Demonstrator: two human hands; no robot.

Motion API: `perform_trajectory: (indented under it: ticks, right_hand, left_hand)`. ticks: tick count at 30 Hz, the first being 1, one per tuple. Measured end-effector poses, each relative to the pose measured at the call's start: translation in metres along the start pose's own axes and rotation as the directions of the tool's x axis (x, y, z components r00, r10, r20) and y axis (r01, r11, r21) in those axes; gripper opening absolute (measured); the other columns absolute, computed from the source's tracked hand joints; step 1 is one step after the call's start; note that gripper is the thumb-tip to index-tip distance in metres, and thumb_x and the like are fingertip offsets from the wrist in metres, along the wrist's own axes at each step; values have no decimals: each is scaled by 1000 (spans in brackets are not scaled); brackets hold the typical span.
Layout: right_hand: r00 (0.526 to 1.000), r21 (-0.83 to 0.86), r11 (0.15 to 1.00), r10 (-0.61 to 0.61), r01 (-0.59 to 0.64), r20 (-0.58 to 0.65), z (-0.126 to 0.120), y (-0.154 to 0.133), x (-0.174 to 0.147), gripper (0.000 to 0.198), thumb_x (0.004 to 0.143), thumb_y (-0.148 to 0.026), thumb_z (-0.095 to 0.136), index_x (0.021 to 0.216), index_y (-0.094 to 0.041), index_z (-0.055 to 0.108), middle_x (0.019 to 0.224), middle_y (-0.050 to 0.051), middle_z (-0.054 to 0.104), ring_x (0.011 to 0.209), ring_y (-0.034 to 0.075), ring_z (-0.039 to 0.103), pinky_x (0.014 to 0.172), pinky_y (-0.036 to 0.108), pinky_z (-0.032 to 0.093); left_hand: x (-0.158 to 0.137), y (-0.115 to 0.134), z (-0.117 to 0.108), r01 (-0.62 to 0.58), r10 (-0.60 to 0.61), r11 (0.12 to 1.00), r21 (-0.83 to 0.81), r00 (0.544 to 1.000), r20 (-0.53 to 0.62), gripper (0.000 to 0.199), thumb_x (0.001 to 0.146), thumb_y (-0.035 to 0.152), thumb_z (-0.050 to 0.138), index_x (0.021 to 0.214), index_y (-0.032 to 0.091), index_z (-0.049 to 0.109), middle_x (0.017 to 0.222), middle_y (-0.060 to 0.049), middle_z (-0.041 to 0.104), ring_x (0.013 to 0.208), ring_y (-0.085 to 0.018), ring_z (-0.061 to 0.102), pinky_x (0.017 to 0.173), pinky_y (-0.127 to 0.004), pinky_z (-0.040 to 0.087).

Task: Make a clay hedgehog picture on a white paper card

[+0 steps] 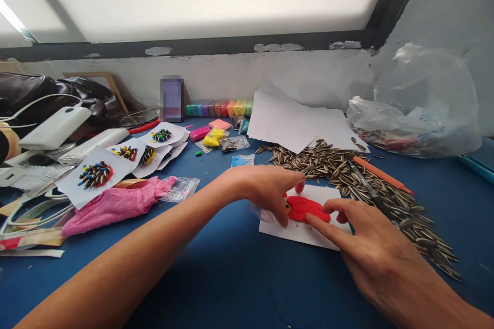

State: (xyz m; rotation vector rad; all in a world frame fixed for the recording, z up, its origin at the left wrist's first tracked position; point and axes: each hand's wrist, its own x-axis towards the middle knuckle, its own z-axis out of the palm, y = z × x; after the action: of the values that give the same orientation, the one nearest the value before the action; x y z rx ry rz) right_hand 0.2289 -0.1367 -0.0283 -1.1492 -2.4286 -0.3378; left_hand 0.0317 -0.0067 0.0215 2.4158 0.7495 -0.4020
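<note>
A flat red piece of modelling clay (pixel 303 209) lies on a small white sheet of paper (pixel 280 230). At its left end is a yellow spot with a dark centre, and short pencil lines show below it. My left hand (pixel 270 190) is over the left end, thumb and fingers apart, its thumb tip beside the yellow spot. From the right, my right hand (pixel 366 239) touches the clay with two fingertips, one on its lower edge and one at its right end. These fingers are spread. Part of the clay's outline is hidden behind my hands.
Striped sunflower seeds (pixel 332 169) spread behind and right of the paper, with a pen (pixel 365 182) and an orange stick (pixel 382 175) on them. White sheets (pixel 285 118), a plastic bag (pixel 417 108) and clay blocks (pixel 219 108) stand behind. Seed-covered clay pieces (pixel 95 175) and a pink cloth (pixel 116 208) lie left.
</note>
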Motion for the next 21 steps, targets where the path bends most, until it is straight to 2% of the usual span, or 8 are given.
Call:
perform_trajectory:
  ticks: [3,9,18,21]
  right_hand:
    - [999,-5,999,39,-39,8,1,0,0,51,86,1,40,126,-22,61,117,13,54,93,24,56,72,41,55]
    - [996,-14,998,61,-61,72,6,1,4,42,89,-8,43,125,-19,63,117,15,55,95,27,56,75,46,56]
    - [999,-54,999,-7,9,44,2,-1,9,39,86,-6,45,116,-19,68,116,16,58,96,28,57,76,46,53]
    - [1000,-65,998,-1,3,28,1,-1,10,43,86,-6,45,122,-18,66,116,16,58,99,29,56,78,46,52]
  left_hand:
    - [0,1,0,-3,3,1000,-5,1000,2,66,67,42,71,125,25,45,106,-3,66,82,-18,61,57,-25,40]
    - [1,1,-1,-8,8,1000,6,1000,15,67,67,42,70,127,26,44,111,-4,64,89,-20,62,61,-25,43]
    - [1,0,-1,-19,20,1000,-11,1000,10,66,66,42,70,125,26,44,109,-3,63,85,-19,60,57,-24,42]
    - [1,-1,-1,-22,22,1000,-18,1000,9,67,66,42,71,125,26,45,109,-3,64,86,-19,61,59,-25,43]
